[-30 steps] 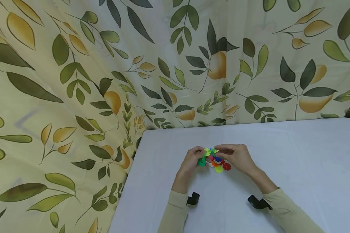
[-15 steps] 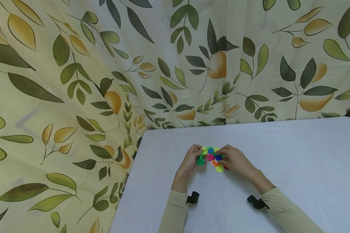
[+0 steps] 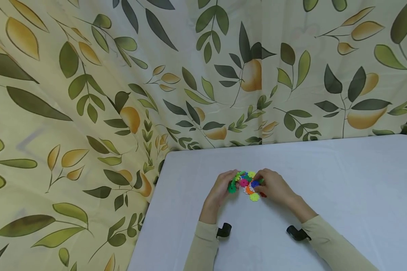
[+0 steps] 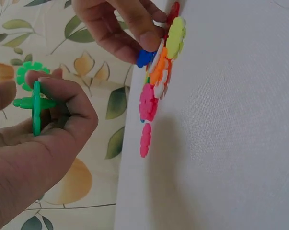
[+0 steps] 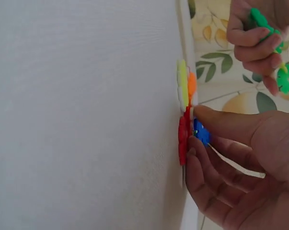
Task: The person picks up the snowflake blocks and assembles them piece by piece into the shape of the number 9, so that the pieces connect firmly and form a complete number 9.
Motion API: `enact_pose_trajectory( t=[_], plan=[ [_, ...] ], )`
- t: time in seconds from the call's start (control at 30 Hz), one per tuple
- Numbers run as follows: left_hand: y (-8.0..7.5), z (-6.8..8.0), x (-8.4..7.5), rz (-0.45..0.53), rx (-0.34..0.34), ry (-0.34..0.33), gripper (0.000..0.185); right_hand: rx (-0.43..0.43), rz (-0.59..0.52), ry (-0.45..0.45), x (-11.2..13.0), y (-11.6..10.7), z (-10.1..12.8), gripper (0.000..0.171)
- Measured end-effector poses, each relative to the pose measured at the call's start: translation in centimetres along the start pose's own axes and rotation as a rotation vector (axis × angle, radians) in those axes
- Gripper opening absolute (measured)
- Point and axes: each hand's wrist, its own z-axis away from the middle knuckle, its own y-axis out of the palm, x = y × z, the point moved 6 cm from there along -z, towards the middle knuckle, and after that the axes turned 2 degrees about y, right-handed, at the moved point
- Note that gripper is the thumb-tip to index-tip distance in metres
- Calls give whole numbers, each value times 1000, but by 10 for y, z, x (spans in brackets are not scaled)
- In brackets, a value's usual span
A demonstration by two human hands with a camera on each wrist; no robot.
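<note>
Notched plastic snowflake discs lie in a small multicoloured heap, with a pink disc (image 3: 244, 183), an orange disc (image 4: 158, 71) and a yellow disc (image 3: 254, 197) showing. My left hand (image 3: 220, 188) grips interlocked green discs (image 4: 37, 106) at the heap's left side, fingers curled round them and slightly above the table. At the right side, my right hand (image 3: 274, 186) pinches a blue disc (image 5: 201, 133) between thumb and fingertips. A red disc (image 5: 182, 140) lies just under these fingers, partly hidden from the head view.
A white-covered table (image 3: 342, 188) carries the heap. Behind and to the left hangs a leaf-patterned curtain (image 3: 203, 94). Black camera mounts (image 3: 224, 230) are strapped at both wrists, close over the cloth.
My right hand has moved from the green and yellow discs near the left hand down and onto the blue disc. The left hand keeps its grip on the green discs, barely shifted.
</note>
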Motion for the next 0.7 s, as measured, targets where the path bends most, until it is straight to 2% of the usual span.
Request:
enact_pose_trajectory(
  t=[0.3, 0.47, 0.6, 0.7],
  plan=[
    [3, 1, 1, 5, 19, -9, 38, -40, -87, 47, 0, -11, 2, 14],
    [3, 0, 2, 0, 19, -9, 41, -116, -194, 90, 6, -23, 4, 13],
    [3, 0, 3, -17, 17, -11, 43, -180, -263, 71, 15, -32, 7, 14],
    [3, -1, 4, -26, 14, -16, 45, -187, -334, 54, 20, -37, 8, 15]
  ],
)
